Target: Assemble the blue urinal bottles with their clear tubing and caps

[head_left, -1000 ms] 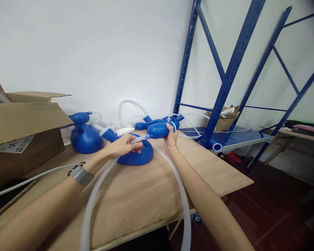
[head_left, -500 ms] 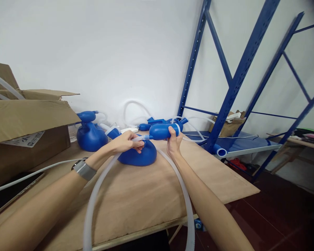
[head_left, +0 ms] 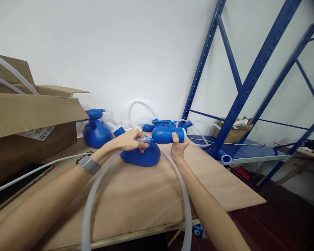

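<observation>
My right hand (head_left: pixel 180 148) grips a blue rounded plastic piece (head_left: pixel 164 135) with a white rim at its right end. At its narrow left end, the fingers of my left hand (head_left: pixel 132 139) pinch the end of a translucent hose (head_left: pixel 143 139), which meets the blue nozzle. A translucent hose (head_left: pixel 95 195) hangs in a long loop, down past the table's front edge and up beside my right wrist. Below the hands, a blue plastic bottle (head_left: pixel 142 157) rests on the wooden table (head_left: pixel 138 198), its top partly hidden by my left hand.
An open cardboard box (head_left: pixel 36 108) with hoses poking out stands at the left. Another blue bottle (head_left: pixel 97 135) sits beside it. Further blue parts (head_left: pixel 162 123) and hoses lie by the wall. Blue metal shelving (head_left: pixel 240 94) rises at the right, near the table's edge.
The view has turned slightly left, so the scene sits further right. Both hands keep their hold; the blue piece has tilted a little at its nozzle end, which meets the hose.
</observation>
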{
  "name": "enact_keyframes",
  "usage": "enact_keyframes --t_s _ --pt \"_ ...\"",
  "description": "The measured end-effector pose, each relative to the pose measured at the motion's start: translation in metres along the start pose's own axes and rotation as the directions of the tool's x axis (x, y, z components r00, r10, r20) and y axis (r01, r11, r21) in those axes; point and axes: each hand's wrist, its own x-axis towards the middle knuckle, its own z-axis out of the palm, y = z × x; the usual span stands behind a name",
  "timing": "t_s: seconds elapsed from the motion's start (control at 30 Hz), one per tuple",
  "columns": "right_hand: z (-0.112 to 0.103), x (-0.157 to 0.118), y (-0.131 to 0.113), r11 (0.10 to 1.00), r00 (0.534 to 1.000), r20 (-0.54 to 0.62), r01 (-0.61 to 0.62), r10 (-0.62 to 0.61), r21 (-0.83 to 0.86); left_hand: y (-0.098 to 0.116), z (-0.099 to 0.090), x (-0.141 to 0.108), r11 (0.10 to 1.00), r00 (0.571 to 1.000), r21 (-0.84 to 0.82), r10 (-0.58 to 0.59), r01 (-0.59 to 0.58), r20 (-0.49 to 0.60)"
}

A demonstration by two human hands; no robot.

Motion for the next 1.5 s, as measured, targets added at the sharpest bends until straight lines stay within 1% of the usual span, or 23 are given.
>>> enact_keyframes --t_s 0.1,0.17,0.3,0.37,0.47,0.53,0.63,0.7,0.8,0.87,0.93,0.97,1.03,1.13,1.23,1.3,1.37,1.4,1.43,1.47,1.5 --pt "0.000 -0.001 -0.001 0.999 0.999 -0.006 0.040 -0.040 -0.036 -0.001 0.001 0.001 0.998 1.000 -0.054 -0.018 0.018 -0.005" --pt "0.000 -0.002 -0.002 0.995 0.997 -0.005 0.081 -0.081 -0.061 -0.003 0.003 0.002 0.992 0.998 -0.113 -0.060 0.060 0.001" --pt "0.000 -0.004 -0.003 0.990 0.993 -0.017 0.120 -0.121 -0.073 -0.004 0.006 0.004 0.938 0.987 -0.308 -0.142 0.160 0.081" --pt "0.000 -0.005 -0.003 0.989 0.992 -0.019 0.124 -0.126 -0.078 -0.002 0.007 0.004 0.911 0.980 -0.366 -0.162 0.193 0.114" --pt "-0.001 -0.005 -0.003 0.987 0.991 -0.014 0.135 -0.136 -0.084 0.001 0.005 0.001 0.893 0.971 -0.387 -0.185 0.230 0.149" --pt "-0.001 -0.005 -0.005 0.988 0.991 0.005 0.137 -0.137 -0.070 0.001 0.004 0.000 0.889 0.960 -0.378 -0.196 0.260 0.200" --pt "-0.002 -0.005 -0.010 0.983 0.981 0.084 0.177 -0.172 -0.050 -0.001 0.003 -0.002 0.870 0.931 -0.377 -0.212 0.319 0.298" --pt "-0.004 -0.005 -0.012 0.976 0.971 0.120 0.213 -0.206 -0.043 -0.003 0.003 -0.002 0.841 0.915 -0.410 -0.216 0.352 0.342" --pt "-0.006 -0.005 -0.012 0.972 0.965 0.128 0.234 -0.228 -0.035 -0.005 0.004 -0.002 0.805 0.900 -0.453 -0.213 0.382 0.380" --pt "-0.006 -0.003 -0.009 0.970 0.963 0.134 0.241 -0.233 -0.043 -0.006 0.003 -0.001 0.810 0.896 -0.442 -0.215 0.386 0.389" --pt "-0.005 -0.002 -0.005 0.973 0.969 0.119 0.223 -0.215 -0.058 -0.006 0.000 -0.001 0.827 0.899 -0.418 -0.216 0.376 0.381" --pt "-0.004 -0.001 -0.003 0.978 0.977 0.097 0.198 -0.191 -0.066 -0.006 -0.001 0.000 0.836 0.904 -0.409 -0.216 0.367 0.369" --pt "-0.001 0.000 0.002 0.992 0.994 0.036 0.109 -0.107 -0.065 -0.006 -0.004 0.001 0.853 0.919 -0.393 -0.219 0.344 0.328" --pt "0.004 0.002 0.008 0.999 1.000 -0.023 0.001 -0.002 -0.043 -0.006 -0.006 0.003 0.891 0.948 -0.342 -0.235 0.298 0.215" --pt "0.004 0.003 0.011 0.999 0.999 -0.035 -0.019 0.017 -0.039 -0.007 -0.007 0.004 0.926 0.974 -0.305 -0.210 0.225 0.080" --pt "0.004 0.003 0.010 0.999 0.999 -0.035 -0.017 0.016 -0.039 -0.007 -0.006 0.005 0.948 0.980 -0.252 -0.197 0.194 0.013" --pt "0.004 0.003 0.010 0.999 0.999 -0.030 -0.015 0.014 -0.040 -0.005 -0.005 0.005 0.974 0.980 -0.136 -0.189 0.179 -0.061" --pt "0.004 0.002 0.009 0.999 0.999 -0.033 -0.021 0.020 -0.040 -0.004 -0.004 0.005 0.986 0.979 -0.057 -0.164 0.158 -0.123" --pt "0.005 0.002 0.009 0.999 0.999 -0.040 -0.032 0.031 -0.040 -0.003 -0.003 0.005 0.992 0.972 0.036 -0.114 0.124 -0.204" --pt "0.005 0.003 0.009 0.998 0.998 -0.052 -0.047 0.045 -0.040 0.000 -0.001 0.004 0.986 0.954 0.142 -0.040 0.085 -0.296" --pt "0.005 0.003 0.010 0.997 0.996 -0.066 -0.062 0.059 -0.037 0.002 0.000 0.004 0.966 0.922 0.252 0.048 0.054 -0.383"
